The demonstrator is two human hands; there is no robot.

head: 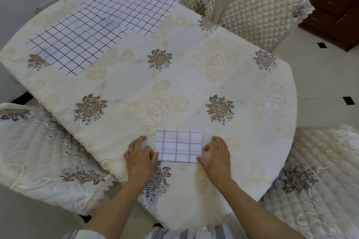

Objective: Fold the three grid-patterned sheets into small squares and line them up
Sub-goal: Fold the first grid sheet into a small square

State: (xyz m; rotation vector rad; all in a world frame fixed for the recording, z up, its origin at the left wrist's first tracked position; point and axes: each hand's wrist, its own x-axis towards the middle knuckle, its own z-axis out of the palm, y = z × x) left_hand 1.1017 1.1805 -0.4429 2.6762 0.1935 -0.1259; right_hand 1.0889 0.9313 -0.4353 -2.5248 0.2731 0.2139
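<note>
On my feed the folded sheet point(178, 145) lay flat at the near edge of the surface point(174, 83), squarely in front of the person, folded down to a small rectangle with its grid lines facing up. The left hand point(138, 156) sat against the sheet's left edge, thumb touching near the lower left corner. Its fingers were loosely bent on the cloth and gripped nothing. The right hand point(215, 154) matched it on the right edge, thumb tip at the lower right corner and fingers relaxed, likewise released (I read both as framing the sheet, not clasping it).

Moving outward, I had a cream embroidered cloth with brown flower motifs covering the whole surface. Well apart from the hands, at the far left, the nearer open sheet point(73, 48) was spread flat, and the farther open sheet point(136, 4) lay beyond it, their edges overlapping where they met.

Around the surface I could see two quilted chairs point(262, 6) at the far side, a padded chair point(38, 151) on the left and another chair point(320, 180) on the right.
</note>
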